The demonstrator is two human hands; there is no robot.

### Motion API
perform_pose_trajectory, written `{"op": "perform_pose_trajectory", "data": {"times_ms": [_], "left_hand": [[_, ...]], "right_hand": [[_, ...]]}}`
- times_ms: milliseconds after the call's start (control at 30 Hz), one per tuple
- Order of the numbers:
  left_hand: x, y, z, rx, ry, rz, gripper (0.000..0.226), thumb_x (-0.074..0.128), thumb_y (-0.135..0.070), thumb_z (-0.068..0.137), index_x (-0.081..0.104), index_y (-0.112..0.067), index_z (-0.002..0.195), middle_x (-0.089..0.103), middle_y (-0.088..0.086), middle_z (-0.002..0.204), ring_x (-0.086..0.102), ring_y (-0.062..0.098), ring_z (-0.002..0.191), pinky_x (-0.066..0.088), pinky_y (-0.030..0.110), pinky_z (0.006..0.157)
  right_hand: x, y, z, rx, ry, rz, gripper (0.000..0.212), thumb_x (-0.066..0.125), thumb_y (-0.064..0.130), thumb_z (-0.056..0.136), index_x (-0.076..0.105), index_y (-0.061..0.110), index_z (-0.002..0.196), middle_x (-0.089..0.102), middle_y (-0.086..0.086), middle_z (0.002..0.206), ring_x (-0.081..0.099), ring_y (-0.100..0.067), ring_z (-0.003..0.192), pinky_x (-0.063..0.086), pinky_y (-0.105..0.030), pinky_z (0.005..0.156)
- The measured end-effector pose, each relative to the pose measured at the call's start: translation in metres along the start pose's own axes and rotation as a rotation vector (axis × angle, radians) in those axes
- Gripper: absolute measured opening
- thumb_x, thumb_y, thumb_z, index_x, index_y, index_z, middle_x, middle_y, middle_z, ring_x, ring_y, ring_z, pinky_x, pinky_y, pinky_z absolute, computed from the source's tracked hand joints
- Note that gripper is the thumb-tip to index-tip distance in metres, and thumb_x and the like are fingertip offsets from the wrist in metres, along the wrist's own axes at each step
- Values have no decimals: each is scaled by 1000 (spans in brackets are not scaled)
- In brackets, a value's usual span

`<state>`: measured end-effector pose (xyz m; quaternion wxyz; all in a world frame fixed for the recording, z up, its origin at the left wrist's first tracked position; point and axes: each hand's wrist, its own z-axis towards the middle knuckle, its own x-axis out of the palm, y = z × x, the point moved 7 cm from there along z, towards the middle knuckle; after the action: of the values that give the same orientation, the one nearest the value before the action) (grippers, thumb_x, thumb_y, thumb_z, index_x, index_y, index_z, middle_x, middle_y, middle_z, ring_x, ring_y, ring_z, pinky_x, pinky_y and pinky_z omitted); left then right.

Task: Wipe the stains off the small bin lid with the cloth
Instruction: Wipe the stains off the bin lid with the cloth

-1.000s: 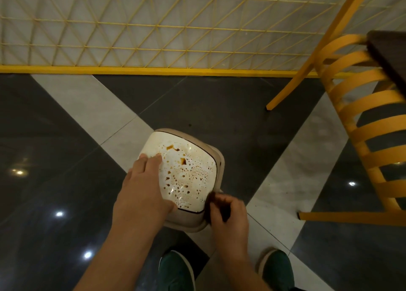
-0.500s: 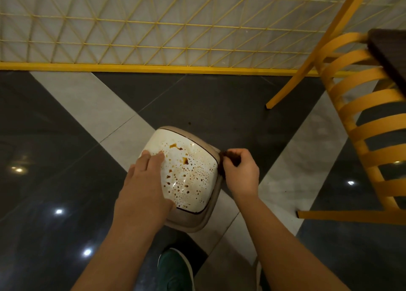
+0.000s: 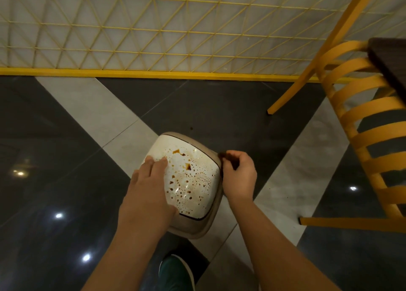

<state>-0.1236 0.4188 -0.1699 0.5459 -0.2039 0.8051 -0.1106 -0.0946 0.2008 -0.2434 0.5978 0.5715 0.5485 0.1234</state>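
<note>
At lid (image 3: 193, 180) edges, left hand (image 3: 149, 194) presses flat; right hand (image 3: 239, 176) pinches cloth (image 3: 228, 158).

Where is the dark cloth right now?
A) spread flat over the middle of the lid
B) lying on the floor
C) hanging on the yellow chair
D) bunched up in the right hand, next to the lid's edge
D: the right hand pinches the dark cloth at the right edge of the lid, whose brown spots are not yet wiped, while the left hand rests on the lid's other side.
</note>
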Motion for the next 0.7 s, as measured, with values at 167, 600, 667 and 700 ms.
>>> {"op": "perform_pose_trajectory", "data": {"times_ms": [167, 600, 667, 700], "left_hand": [[-1, -2, -1, 1, -3, 8, 103, 81, -25, 64, 16, -35, 143, 8, -10, 154, 26, 23, 137, 41, 46, 102], [-1, -3, -1, 14, -13, 22, 104, 83, -25, 61, 19, -34, 143, 12, -9, 153, 31, 23, 134, 42, 42, 98], [-1, -2, 0, 11, -10, 24, 103, 82, -25, 60, 20, -34, 142, 13, -9, 152, 33, 24, 133, 43, 42, 97], [0, -2, 0, 7, -8, 26, 103, 82, -25, 60, 20, -35, 142, 13, -9, 152, 33, 24, 133, 43, 42, 97]], "right_hand": [[17, 54, -25, -262, 83, 123, 24, 63, 17, 90, 61, 37, 102, 54, 25, 101, 52, -2, 109, 46, -23, 96], [25, 79, -28, -386, 143, 64, 22, 62, 19, 91, 67, 34, 106, 57, 20, 103, 50, -3, 109, 42, -16, 93], [33, 89, -33, -454, 175, 20, 23, 61, 19, 91, 67, 32, 108, 58, 20, 105, 47, -2, 109, 39, -12, 91], [29, 82, -29, -427, 147, 41, 23, 61, 20, 91, 67, 32, 109, 60, 18, 106, 49, -3, 110, 41, -16, 93]]}}
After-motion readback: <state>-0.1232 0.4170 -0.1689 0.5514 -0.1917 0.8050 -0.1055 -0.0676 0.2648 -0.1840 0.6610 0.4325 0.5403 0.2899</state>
